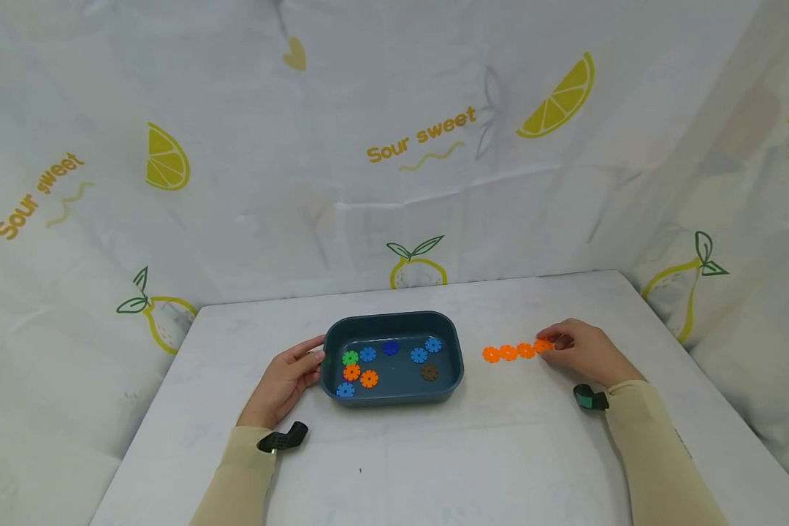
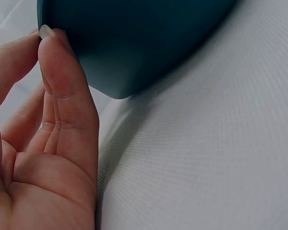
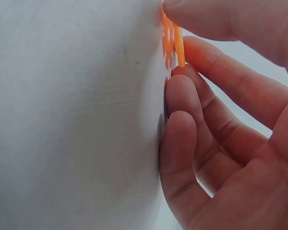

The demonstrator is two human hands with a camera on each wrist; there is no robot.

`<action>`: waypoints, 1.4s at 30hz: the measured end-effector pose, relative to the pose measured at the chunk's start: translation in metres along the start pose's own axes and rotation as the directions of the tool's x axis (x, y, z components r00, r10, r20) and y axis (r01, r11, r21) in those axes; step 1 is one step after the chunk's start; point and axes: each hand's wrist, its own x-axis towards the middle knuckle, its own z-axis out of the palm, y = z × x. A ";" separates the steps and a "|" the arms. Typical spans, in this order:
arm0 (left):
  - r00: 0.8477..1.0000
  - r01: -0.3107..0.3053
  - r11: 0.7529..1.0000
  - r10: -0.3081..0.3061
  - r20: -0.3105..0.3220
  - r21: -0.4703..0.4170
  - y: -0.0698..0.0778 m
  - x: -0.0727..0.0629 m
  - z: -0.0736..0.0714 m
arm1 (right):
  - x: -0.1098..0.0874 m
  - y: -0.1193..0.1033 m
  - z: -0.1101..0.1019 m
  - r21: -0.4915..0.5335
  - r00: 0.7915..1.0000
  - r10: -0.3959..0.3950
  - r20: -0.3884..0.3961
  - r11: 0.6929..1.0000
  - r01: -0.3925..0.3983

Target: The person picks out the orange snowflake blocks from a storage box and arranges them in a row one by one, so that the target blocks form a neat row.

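Here, the right hand (image 1: 585,352) pinches the end disc of a chain of orange discs (image 1: 516,351) — thumb and fingers closed on the rightmost piece, seen edge-on at the top of the right-wrist view (image 3: 175,40), with the lower fingers resting on the white table (image 1: 434,453). The chain, four snowflake-shaped discs joined in a row, lies flat just right of centre frame, between the hand and the tray.

The left hand (image 1: 288,380) steadies a dark teal tray (image 1: 454,351) at centre frame — straight fingers pressed against its left wall, thumb near the rim, nothing clasped; the left-wrist view shows the fingertips (image 2: 55,40) touching the tray's rounded corner.

Inside the tray lie loose discs: blue ones (image 1: 419,355), one green (image 1: 350,358), two orange (image 1: 360,375) and one brown (image 1: 429,372).

The step in hand looks to be the linking of orange discs into a line, with the fourth just seated or being adjusted. A further piece would likely call for reaching into the tray's lower left for an orange disc, then aligning its slot with the chain's free end.

A lemon-print cloth (image 1: 421,135) backs the scene.
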 end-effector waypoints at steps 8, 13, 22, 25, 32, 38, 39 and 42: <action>1.000 -0.003 1.000 0.003 0.006 -0.002 -0.001 0.000 -0.001 | 0.000 0.001 0.002 -0.001 1.000 -0.008 0.005 1.000 0.008; 1.000 -0.006 1.000 0.006 0.004 -0.003 -0.002 0.002 -0.002 | 0.003 0.000 -0.001 -0.026 1.000 -0.020 -0.008 0.999 0.020; 1.000 -0.010 0.999 0.010 0.008 0.035 -0.001 0.003 -0.002 | 0.017 -0.041 -0.003 -0.012 0.997 -0.073 0.003 0.997 0.073; 1.000 -0.011 0.999 0.011 0.003 0.030 -0.001 0.004 -0.003 | 0.032 -0.069 0.000 -0.017 0.991 -0.129 0.025 0.991 0.129; 1.000 -0.019 0.999 0.019 0.007 0.029 -0.001 0.005 -0.001 | 0.065 -0.138 0.013 0.025 0.943 -0.316 0.103 0.949 0.316; 1.000 -0.028 0.999 0.029 0.000 0.032 0.001 0.004 -0.002 | 0.082 -0.184 0.035 0.106 0.870 -0.426 0.250 0.905 0.413; 1.000 -0.026 0.999 0.026 0.001 0.026 0.001 0.004 -0.003 | 0.084 -0.191 0.039 0.114 0.859 -0.432 0.276 0.902 0.417; 1.000 -0.027 0.999 0.027 0.008 0.029 0.002 0.003 -0.004 | 0.089 -0.206 0.054 0.108 0.836 -0.426 0.347 0.903 0.415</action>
